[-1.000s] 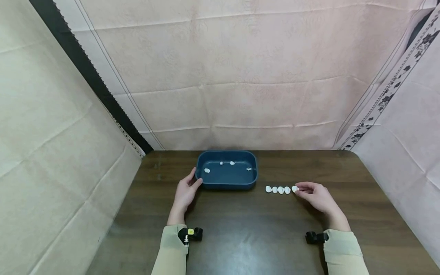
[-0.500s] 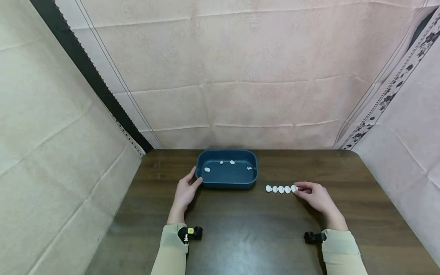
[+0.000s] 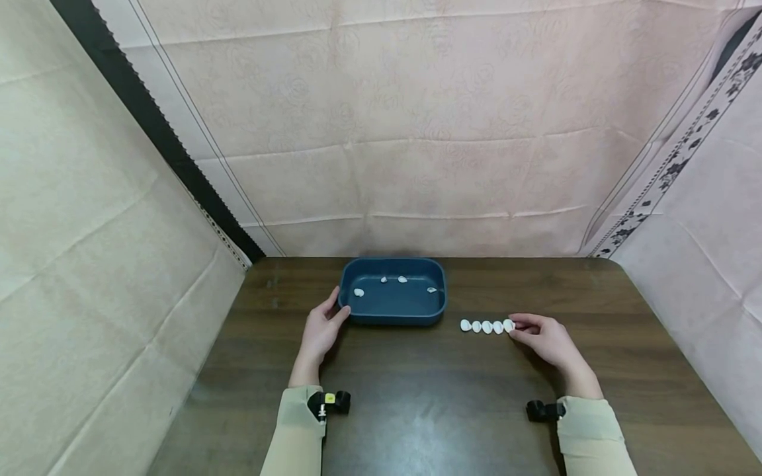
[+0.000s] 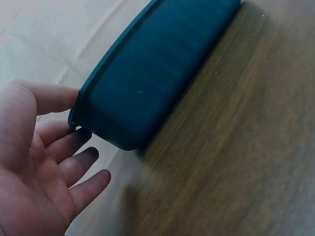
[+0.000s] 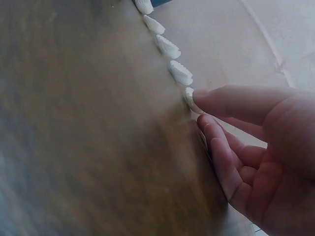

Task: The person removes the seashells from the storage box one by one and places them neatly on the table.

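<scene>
A row of several white ribbed seashells (image 3: 487, 327) lies on the brown table, right of a blue rectangular tray (image 3: 393, 320). The right hand (image 3: 544, 338) pinches the shell at the row's right end (image 3: 508, 325) between thumb and fingers; in the right wrist view this shell (image 5: 190, 98) is partly hidden by the thumb. At the tray's left front corner the left hand (image 3: 321, 334) grips the rim, thumb on the near side. The left wrist view shows the other fingers (image 4: 81, 164) spread below the rim. Several small white shells (image 3: 359, 292) lie apart inside the tray.
The wooden table (image 3: 411, 396) ends at the back against a pale cloth wall (image 3: 417, 132). Cloth sheets also hang at the left (image 3: 119, 264) and right. A black camera mount sits on each wrist, over light green sleeves (image 3: 297, 430).
The right hand has moved slightly left with its shell, closing the small gap to the rest of the row. The left hand and tray have stayed put.
</scene>
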A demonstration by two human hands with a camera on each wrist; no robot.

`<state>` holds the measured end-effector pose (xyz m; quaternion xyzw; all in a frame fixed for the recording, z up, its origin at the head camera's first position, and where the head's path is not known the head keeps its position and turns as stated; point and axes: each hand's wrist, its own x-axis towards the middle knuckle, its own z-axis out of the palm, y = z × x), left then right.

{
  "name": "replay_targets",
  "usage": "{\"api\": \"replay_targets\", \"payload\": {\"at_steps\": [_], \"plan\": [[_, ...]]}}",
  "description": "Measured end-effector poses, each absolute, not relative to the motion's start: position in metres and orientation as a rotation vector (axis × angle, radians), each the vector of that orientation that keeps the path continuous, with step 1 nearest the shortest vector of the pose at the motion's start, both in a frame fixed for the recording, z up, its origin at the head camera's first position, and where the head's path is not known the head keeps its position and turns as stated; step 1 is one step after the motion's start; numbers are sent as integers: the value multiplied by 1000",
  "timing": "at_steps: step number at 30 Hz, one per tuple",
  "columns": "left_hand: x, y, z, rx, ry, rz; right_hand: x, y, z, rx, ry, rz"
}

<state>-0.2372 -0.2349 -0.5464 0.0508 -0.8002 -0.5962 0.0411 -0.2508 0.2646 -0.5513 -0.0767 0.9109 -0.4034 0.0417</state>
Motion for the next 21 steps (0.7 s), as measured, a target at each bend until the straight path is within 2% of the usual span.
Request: {"api": "replay_targets", "payload": {"at_steps": [21], "plan": [[-237,-236,-547,138,-2451,-1809,-250,268,-547,-205,2672,-1360]]}}
